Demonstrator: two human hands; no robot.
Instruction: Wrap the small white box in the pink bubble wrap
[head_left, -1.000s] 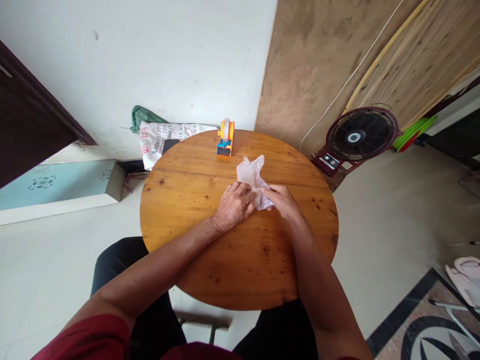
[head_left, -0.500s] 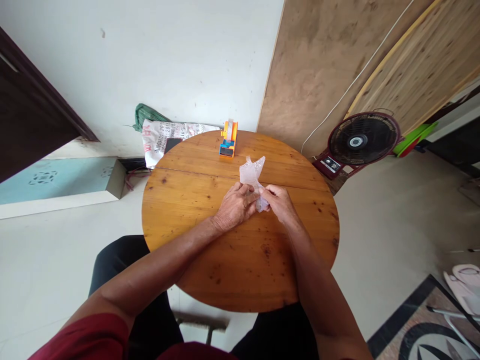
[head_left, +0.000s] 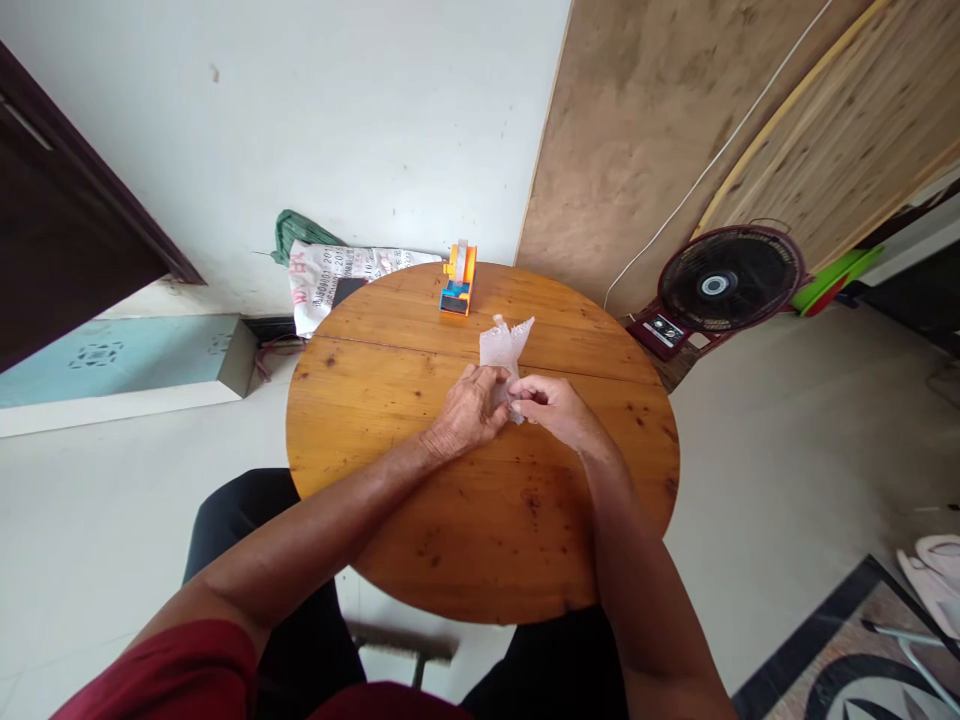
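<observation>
A crumpled piece of translucent bubble wrap (head_left: 504, 345) lies on the round wooden table (head_left: 420, 510), its far end spread out and pointing away from me. My left hand (head_left: 472, 408) is closed over its near left part, fingers pressing it against the tabletop. From the other side, my right hand (head_left: 553, 408) pinches the wrap's near right edge between thumb and fingers. Whether something is wrapped inside cannot be made out. Beyond the wrap, near the table's far edge, stands an orange and blue tape dispenser (head_left: 458, 280) with a roll of clear tape.
Against the white wall behind the table rests a printed white sack (head_left: 315, 290) with a green bag (head_left: 296, 232). A dark red electric fan (head_left: 716, 286) stands to the right of the table. On the left is a low pale-blue box-like ledge (head_left: 127, 355).
My right hand has shifted slightly left over the bubble wrap, folding its right edge inward. My left hand stays in place. The tape dispenser has not moved.
</observation>
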